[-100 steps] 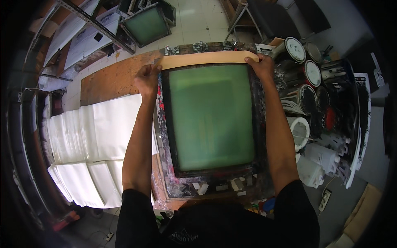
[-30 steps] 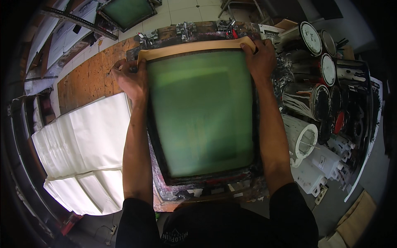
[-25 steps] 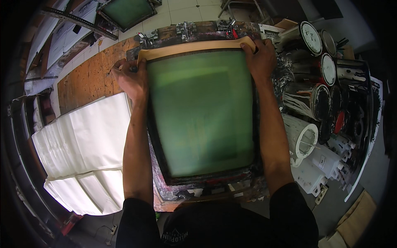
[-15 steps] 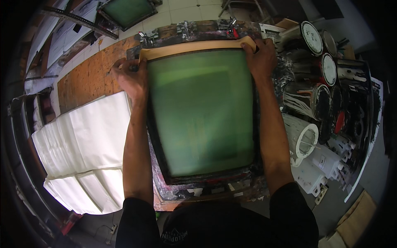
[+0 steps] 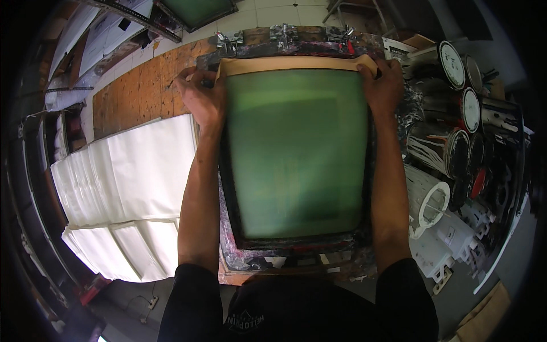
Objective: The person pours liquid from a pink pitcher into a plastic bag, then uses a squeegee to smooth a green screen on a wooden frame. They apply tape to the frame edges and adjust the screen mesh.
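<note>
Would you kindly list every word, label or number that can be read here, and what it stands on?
Black shirt: pale lettering and a peaked outline; wording not copied here.
Pale jug: small label, too small to read.
Whitish item beyond the right hand: print too small to read.
Beige strip, green screen: no readable text.

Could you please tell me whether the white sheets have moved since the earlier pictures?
No, not visibly: the white sheets keep their place against the brown wooden board; both shift together in the picture as the view moves.
</note>
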The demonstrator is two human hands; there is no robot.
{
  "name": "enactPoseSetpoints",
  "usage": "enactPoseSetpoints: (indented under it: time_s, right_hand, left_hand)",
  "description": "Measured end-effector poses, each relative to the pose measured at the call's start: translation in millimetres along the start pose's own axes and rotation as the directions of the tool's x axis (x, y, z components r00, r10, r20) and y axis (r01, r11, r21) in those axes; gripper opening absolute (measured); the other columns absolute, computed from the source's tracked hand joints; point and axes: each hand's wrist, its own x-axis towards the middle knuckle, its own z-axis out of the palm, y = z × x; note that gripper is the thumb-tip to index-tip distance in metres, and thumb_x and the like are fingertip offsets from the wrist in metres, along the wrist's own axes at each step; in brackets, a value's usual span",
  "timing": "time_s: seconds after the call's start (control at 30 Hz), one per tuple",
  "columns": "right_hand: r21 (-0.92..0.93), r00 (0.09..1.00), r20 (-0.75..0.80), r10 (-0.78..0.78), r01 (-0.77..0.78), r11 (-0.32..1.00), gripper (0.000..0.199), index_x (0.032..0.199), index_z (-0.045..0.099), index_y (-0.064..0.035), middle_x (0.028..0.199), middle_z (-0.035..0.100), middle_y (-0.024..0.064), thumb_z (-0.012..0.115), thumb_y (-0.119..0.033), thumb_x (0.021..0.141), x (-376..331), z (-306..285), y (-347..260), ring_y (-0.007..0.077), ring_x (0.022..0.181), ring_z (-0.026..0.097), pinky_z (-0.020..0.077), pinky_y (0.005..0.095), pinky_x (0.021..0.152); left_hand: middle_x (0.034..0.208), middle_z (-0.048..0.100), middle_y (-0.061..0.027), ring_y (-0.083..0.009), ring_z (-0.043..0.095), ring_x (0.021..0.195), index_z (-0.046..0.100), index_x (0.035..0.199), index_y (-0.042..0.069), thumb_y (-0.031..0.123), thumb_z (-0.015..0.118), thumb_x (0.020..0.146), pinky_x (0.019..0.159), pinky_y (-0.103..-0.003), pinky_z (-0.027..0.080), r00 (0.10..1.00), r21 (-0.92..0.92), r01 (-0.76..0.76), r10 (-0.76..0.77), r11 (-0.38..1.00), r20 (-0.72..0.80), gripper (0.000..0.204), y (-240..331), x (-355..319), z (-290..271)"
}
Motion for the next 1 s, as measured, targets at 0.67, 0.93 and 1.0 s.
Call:
enactPoseSetpoints:
  time_s: [0.67,0.93,1.0]
  right_hand:
    - [-0.032,0.994,0.089,0.065,-0.062,0.998,0.033,0.098,0.074,-0.0069,0.097,0.062,0.0101,0.083,-0.033,0.080,1,-7,-9,0.0307,0.092,0.063,0.0514,0.0448,0.077]
    - [-0.042,1.000,0.022,-0.012,0.013,0.999,0.034,0.095,0.073,-0.0065,0.093,0.060,0.0091,0.085,-0.033,0.078,0,-6,-6,0.0290,0.087,0.063,0.0507,0.0428,0.074]
    - [-0.022,1.000,0.005,0.002,-0.002,1.000,0.034,0.096,0.073,-0.0066,0.093,0.060,0.0089,0.086,-0.033,0.078,-1,-6,-6,0.0287,0.087,0.063,0.0509,0.0428,0.074]
  left_hand:
    - [0.114,0.055,-0.0173,-0.0346,0.063,0.101,0.073,0.074,0.002,0.029,0.091,0.076,0.077,-0.043,0.057,0.999,-0.028,-0.019,0.018,0.999,-0.037,0.032,0,1,3]
    - [0.116,0.058,-0.0189,-0.0360,0.060,0.109,0.074,0.077,0.004,0.030,0.089,0.077,0.086,-0.046,0.054,0.997,-0.049,0.074,-0.073,0.996,0.031,0.030,-4,0,6]
    - [0.116,0.057,-0.0188,-0.0358,0.060,0.111,0.073,0.078,0.004,0.029,0.089,0.077,0.086,-0.046,0.055,0.999,0.022,0.030,-0.030,0.999,0.014,0.029,-1,0,6]
